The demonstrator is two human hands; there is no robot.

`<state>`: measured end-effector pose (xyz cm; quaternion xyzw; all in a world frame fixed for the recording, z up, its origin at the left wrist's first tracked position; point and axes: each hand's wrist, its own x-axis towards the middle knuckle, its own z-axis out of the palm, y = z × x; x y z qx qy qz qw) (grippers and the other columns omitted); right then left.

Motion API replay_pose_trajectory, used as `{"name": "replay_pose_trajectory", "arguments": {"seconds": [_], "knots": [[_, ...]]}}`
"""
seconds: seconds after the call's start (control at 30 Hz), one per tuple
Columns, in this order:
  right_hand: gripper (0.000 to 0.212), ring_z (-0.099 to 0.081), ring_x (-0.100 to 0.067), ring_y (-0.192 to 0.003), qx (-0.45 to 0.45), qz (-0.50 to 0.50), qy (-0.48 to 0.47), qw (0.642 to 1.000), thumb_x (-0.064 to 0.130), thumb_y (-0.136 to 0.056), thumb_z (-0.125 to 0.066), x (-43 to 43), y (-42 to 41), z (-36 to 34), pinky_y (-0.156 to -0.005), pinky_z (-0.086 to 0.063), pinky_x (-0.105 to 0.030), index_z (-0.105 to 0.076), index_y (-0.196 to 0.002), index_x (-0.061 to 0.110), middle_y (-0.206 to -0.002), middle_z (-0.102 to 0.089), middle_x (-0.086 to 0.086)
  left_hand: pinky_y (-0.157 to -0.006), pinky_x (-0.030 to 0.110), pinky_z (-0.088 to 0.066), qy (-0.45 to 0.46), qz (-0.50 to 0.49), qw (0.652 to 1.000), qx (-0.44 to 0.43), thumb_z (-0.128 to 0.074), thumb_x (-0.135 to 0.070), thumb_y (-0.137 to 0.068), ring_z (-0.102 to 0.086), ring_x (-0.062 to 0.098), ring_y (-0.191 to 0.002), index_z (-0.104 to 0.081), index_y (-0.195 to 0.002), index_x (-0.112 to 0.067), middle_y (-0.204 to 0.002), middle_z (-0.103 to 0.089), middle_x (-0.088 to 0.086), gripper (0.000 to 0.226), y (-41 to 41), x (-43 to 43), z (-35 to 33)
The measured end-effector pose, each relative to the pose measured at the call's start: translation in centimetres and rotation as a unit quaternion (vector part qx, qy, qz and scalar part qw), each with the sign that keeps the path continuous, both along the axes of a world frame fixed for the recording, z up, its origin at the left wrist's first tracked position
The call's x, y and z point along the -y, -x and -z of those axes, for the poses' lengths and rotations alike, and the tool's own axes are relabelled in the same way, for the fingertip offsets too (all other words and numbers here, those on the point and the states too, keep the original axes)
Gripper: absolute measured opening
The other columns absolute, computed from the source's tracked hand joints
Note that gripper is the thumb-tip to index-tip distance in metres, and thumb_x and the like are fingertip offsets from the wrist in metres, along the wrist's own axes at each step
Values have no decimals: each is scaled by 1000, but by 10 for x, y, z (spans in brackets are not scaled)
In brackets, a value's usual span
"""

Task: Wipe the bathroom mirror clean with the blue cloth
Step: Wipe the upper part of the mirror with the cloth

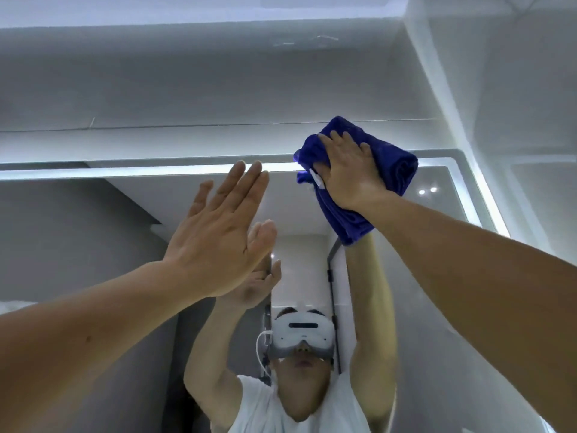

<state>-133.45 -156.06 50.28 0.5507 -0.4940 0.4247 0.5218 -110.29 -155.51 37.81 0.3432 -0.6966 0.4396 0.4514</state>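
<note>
High on the mirror [296, 207], the right hand [349, 170] presses the half-covered blue cloth [394, 164] flat-fingered; the left hand [218, 232] spread, empty.

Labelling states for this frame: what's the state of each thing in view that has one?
blue cloth: bunched up, pressed against the mirror's top right corner.
right hand: flat on the cloth, fingers straight, pressing.
left hand: raised, fingers straight, holds nothing; can't tell if it touches the glass.
mirror: being wiped at the top right.
light strip: lit, along the mirror's top edge.
</note>
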Motion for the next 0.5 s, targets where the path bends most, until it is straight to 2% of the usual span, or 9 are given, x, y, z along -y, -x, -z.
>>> {"name": "replay_pose_trajectory", "arguments": {"seconds": [0.1,0.27,0.37,0.43,0.5], "knots": [[57,-4,-23,-149,-22,2,-3,1000,41,-103,-30,5,8,41,-118,-2,-42,-14,-154,22,-163,-9,-3,-121,35,14,12,14,1000,-4,3,-60,-89,36,1,-140,25,-151,-28,-157,34,-13,72,-1,-3,5],[56,-2,-18,-149,-29,-6,-11,999,40,-103,-32,4,14,125,-117,7,-34,-13,-154,25,-163,-9,1,-120,33,17,-4,45,999,-10,-1,-56,-89,34,1,-141,21,-152,-27,-158,31,-12,73,12,-7,31],[56,-2,-15,-149,-41,-8,-40,998,43,-102,-28,-2,16,184,-116,12,-30,-14,-154,26,-162,-10,3,-121,36,14,-3,61,998,-3,-3,-52,-93,32,3,-143,18,-154,-24,-159,30,-9,71,22,-8,53],[58,-5,-17,-149,-49,3,-61,997,47,-100,-22,-8,16,225,-119,8,-33,-15,-153,25,-161,-11,2,-122,38,11,-4,79,997,-1,-5,-50,-95,30,4,-144,16,-154,-23,-160,28,-8,68,30,-8,70],[58,-12,-19,-149,-38,13,-77,996,49,-101,-19,-11,15,267,-120,-2,-39,-20,-152,24,-160,-16,0,-123,39,9,-9,101,995,-2,-9,-48,-98,28,4,-145,15,-153,-22,-161,25,-7,65,35,-6,86]]}}
